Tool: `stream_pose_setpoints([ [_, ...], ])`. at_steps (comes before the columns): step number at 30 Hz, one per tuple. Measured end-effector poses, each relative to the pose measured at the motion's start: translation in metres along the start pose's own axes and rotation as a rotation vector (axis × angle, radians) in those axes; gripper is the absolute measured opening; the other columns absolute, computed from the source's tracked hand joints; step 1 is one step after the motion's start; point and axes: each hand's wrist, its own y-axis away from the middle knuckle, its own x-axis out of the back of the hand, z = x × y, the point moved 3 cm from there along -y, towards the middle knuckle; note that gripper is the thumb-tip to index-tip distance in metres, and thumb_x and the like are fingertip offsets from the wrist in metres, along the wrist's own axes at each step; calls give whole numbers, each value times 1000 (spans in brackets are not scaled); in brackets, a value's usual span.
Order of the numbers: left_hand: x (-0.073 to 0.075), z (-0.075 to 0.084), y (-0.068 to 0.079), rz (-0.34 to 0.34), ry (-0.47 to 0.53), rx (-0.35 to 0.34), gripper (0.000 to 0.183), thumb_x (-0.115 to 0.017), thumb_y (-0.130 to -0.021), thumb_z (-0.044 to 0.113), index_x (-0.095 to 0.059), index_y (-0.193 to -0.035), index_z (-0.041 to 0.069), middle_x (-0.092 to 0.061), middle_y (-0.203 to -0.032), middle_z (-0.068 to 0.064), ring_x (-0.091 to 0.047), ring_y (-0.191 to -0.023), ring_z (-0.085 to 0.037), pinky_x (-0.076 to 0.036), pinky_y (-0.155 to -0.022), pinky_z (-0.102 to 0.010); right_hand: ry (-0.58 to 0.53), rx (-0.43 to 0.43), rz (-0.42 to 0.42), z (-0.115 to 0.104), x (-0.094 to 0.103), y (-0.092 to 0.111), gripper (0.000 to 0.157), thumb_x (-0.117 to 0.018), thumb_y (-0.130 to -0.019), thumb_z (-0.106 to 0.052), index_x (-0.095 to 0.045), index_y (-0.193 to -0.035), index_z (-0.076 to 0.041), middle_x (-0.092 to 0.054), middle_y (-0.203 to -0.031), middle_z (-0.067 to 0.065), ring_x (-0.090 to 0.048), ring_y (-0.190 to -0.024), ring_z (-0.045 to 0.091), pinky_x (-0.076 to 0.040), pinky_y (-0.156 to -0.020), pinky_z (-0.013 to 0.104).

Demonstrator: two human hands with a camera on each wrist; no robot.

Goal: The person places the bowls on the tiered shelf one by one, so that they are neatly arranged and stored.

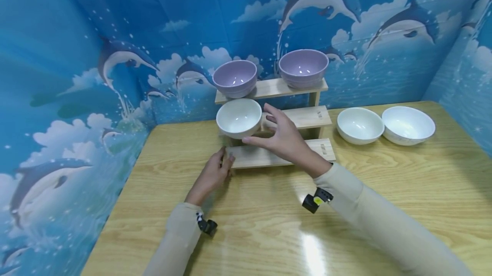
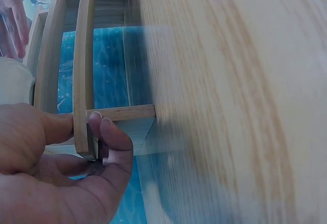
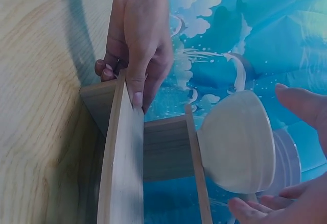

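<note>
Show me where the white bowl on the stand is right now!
In the head view, the white bowl sits at the left end of the middle shelf, below and in front of the left purple bowl.

The left hand [image 2: 56,193] pinched the end of a wooden shelf [image 2: 83,55]. Far left was part of a pale bowl [image 2: 15,83], and above it, some of the right hand [image 2: 13,20]. Blue cloth [image 2: 110,71] showed through the gaps. The surface [image 2: 230,81] had brown stripes.
</note>
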Motion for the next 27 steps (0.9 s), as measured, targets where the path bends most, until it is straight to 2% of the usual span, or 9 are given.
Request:
stream_pose_setpoints([
  [9,1,0,0,3,8,-6,68,-44,-110,34,-15,-161,-1,-61,-103,-14,-63,-84,-21,-51,-93,-45,-8,1,-11,-4,10,17,103,-88,-81,-33,-27,-160,-9,-29,-163,12,-38,-144,32,-42,-110,49],
  [14,1,0,0,8,9,10,68,-44,-110,35,-15,-161,0,-62,-98,-12,-63,-86,-21,-51,-94,-45,-2,23,-17,-2,19,27,103,-88,-81,-31,-26,-160,-9,-29,-163,13,-37,-144,35,-43,-109,49],
  [21,1,2,1,5,3,24,68,-43,-110,35,-14,-161,1,-63,-94,-9,-63,-84,-20,-52,-90,-43,66,80,37,1,34,43,102,-88,-82,-32,-27,-160,-8,-32,-162,11,-39,-143,33,-41,-111,46],
  [27,1,2,1,4,11,37,68,-43,-110,35,-13,-162,3,-64,-87,-9,-62,-78,-20,-54,-78,-38,68,73,71,4,50,58,99,-89,-81,-28,-30,-159,-9,-36,-159,12,-41,-142,35,-42,-111,47],
])
